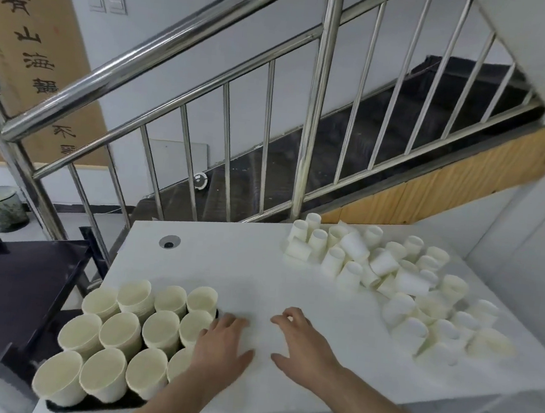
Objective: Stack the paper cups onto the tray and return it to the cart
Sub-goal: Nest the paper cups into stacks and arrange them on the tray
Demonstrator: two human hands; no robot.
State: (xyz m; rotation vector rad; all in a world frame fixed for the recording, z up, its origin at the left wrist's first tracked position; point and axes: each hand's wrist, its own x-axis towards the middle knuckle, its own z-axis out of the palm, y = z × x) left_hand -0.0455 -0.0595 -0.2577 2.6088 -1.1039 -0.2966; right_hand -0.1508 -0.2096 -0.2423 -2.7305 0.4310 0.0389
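Both hands held nothing: the left hand lay flat with straight fingers against the stacked cups on the dark tray, the right hand rested loosely just beside it. The loose paper cups lay far beyond the right fingers. Reaching there and nesting upright cups first seemed wise
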